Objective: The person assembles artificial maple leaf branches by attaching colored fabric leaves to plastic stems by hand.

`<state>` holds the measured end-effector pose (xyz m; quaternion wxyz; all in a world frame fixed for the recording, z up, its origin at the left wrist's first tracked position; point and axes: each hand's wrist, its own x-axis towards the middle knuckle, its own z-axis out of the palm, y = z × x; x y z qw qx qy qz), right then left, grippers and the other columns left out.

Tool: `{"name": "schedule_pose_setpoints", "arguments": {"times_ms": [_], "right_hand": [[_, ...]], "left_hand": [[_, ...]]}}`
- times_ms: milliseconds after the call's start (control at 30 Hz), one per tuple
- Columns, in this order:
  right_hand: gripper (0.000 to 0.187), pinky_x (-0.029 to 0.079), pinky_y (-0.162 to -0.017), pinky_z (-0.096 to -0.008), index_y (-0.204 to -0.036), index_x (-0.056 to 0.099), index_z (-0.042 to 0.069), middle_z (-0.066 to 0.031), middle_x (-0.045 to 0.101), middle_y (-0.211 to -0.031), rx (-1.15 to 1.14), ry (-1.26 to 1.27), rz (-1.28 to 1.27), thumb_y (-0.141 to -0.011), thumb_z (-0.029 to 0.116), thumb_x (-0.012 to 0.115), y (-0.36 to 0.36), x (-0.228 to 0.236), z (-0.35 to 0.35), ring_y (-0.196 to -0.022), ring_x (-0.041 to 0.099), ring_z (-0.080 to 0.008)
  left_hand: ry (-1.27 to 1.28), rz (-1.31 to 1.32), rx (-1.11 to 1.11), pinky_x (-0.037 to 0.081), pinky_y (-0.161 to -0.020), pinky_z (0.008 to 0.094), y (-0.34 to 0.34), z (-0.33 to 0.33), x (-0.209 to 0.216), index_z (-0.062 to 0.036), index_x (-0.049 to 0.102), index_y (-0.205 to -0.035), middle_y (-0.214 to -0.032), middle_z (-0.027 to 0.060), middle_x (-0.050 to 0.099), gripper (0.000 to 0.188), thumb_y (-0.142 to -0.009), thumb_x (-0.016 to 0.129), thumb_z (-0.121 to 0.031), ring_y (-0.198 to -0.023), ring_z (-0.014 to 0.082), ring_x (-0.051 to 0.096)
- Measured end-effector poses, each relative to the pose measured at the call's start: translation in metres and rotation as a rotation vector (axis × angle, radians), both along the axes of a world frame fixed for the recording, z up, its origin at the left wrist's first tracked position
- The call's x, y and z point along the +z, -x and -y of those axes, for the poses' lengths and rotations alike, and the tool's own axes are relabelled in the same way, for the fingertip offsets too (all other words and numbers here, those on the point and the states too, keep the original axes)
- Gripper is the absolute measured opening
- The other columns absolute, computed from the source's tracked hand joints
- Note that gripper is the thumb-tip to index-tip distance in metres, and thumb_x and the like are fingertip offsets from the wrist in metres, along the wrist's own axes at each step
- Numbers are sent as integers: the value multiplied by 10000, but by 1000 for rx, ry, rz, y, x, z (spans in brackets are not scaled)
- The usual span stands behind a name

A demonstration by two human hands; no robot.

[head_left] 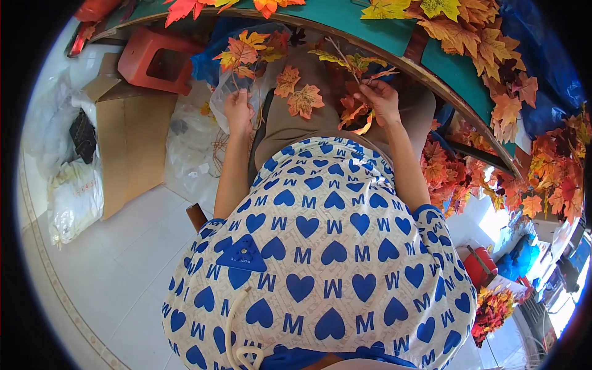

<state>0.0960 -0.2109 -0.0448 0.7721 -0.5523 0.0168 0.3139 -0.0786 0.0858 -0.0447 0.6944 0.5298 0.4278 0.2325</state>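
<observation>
My left hand [238, 114] is closed, fingers pinched on the thin stem of an artificial maple leaf sprig [242, 52] with orange and yellow leaves. Above my right thigh, my right hand [381, 100] pinches the stem of another artificial maple leaf sprig [333, 58], yellow and orange. Loose-looking orange maple leaves [305, 102] show between the hands, over my brown trousers [290, 126]; whether they join either sprig, I cannot tell. Redder leaves [353, 111] hang just below my right hand.
A green tabletop [345, 17] with a wooden edge curves overhead, bearing more leaves. Leaf garlands [441, 169] hang at the right. On the left are a red plastic stool [132, 61], an open cardboard box [132, 145] and clear plastic bags [188, 148] on white floor tiles.
</observation>
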Motion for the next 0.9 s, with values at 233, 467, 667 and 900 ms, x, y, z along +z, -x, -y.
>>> {"name": "schedule_pose_setpoints", "arguments": {"times_ms": [233, 467, 667, 900], "right_hand": [[251, 547, -628, -221, -1052, 562, -73, -109, 625, -897, 77, 105, -42, -826, 11, 629, 3, 8, 3, -713, 656, -171], [186, 525, -646, -226, -974, 580, -60, -104, 641, -873, 177, 150, 101, -809, 5, 636, 15, 14, -7, -726, 660, -159], [229, 495, -660, -213, -1012, 570, -52, -97, 651, -861, 199, 285, 328, -800, 4, 638, 21, 13, -12, -753, 648, -135], [218, 518, -680, -227, -1032, 558, -61, -101, 651, -890, 250, 285, 275, -822, -14, 594, 26, 33, -24, -763, 662, -153]], "left_hand": [[219, 117, -75, 237, -326, 204, 0, -1, 17, -22, 539, -945, -713, 30, 537, 182, -879, 582, -186, -364, 54, 343], [482, 216, -119, 214, -318, 188, -1, 7, 28, -57, 558, -961, -725, 19, 575, 194, -864, 610, -216, -354, 35, 321], [428, 197, -231, 215, -316, 170, -9, 18, 40, -58, 545, -970, -844, 52, 617, 192, -839, 644, -158, -349, 18, 312], [318, 229, -350, 239, -350, 163, -12, 33, 47, -21, 484, -1105, -882, 72, 627, 379, -791, 684, -94, -390, 15, 341]]}}
